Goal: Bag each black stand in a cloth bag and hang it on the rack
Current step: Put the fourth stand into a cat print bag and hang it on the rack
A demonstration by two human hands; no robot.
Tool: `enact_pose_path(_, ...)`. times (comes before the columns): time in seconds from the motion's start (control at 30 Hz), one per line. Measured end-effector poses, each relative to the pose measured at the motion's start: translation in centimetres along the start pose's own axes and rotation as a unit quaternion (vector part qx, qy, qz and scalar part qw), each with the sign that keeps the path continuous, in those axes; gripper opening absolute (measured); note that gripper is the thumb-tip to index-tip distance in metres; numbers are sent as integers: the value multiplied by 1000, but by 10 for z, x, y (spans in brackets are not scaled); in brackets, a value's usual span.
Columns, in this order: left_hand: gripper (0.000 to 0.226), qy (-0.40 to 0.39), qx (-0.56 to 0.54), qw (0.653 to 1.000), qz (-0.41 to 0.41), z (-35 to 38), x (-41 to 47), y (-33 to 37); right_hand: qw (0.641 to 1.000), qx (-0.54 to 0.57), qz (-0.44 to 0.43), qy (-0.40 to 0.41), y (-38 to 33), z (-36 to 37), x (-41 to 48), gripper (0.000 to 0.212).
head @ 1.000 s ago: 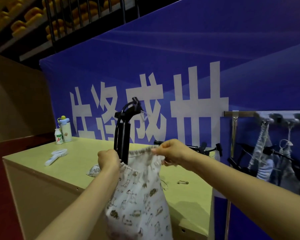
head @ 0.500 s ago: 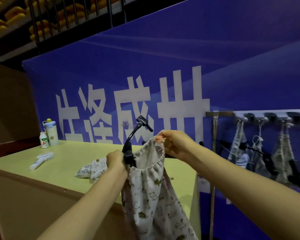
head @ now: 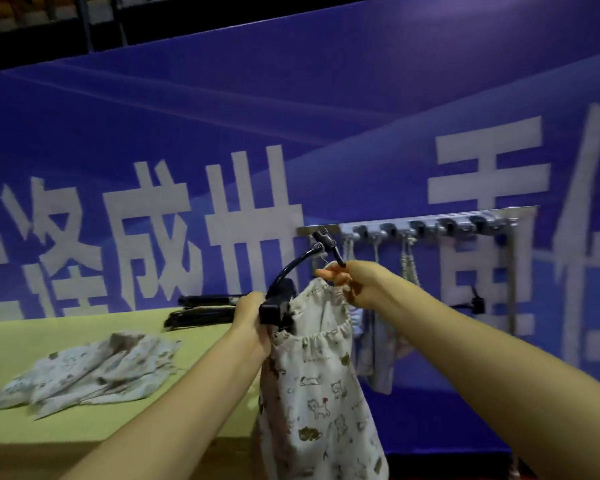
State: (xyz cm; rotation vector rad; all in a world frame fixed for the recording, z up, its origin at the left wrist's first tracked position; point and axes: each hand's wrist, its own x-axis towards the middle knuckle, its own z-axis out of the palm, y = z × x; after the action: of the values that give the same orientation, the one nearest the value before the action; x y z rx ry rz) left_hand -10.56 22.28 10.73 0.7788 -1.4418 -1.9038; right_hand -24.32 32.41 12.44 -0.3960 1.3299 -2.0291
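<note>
A white cat-print cloth bag (head: 317, 386) hangs between my hands past the table's right end. A black stand (head: 284, 285) pokes out of its mouth, its curved neck and clamp head reaching up toward the rack. My left hand (head: 250, 315) grips the stand's base together with the bag's left rim. My right hand (head: 352, 280) pinches the bag's gathered top edge and holds it raised, just under the metal rack (head: 426, 225) with its row of hooks. Other filled bags (head: 374, 351) hang from those hooks, partly behind my right arm.
The yellow-green table (head: 66, 334) carries a pile of loose printed cloth bags (head: 90, 367) at the left and more black stands (head: 201, 311) lying at its back edge. A blue banner with large white characters fills the wall behind.
My view and both hands have swung right toward the rack. The bag with the stand now hangs beyond the table's end, its top closer to the hooks. The bottles and brush have left the view.
</note>
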Motion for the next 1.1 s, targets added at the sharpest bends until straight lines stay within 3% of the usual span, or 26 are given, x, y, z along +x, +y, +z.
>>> enact_pose_path(0.17,24,-180,34,983,-3,74,-4,-28,999,-31,-4,37,-24,-71,-12,29)
enact_pose_path(0.33,33,-340,64,938,-35,150,-9,-48,991,-115,-41,58,-59,-134,-28,36)
enact_pose_path(0.47,40,-394,54,914,-75,192,5,-74,986,-132,-60,81,-82,-181,-34,46)
enact_pose_path(0.57,40,-389,55,915,-90,236,14,-98,968,-201,-49,142,-98,-212,-29,34)
enact_pose_path(0.77,39,-298,59,948,-94,308,31,-138,944,-235,-86,217,-121,-264,-9,22)
enact_pose_path(1.03,48,-247,-2,959,-135,358,82,-162,867,-442,-71,221,-159,-266,48,17)
enact_pose_path(1.1,40,-247,-11,960,-133,366,101,-164,843,-480,-64,233,-174,-264,72,20)
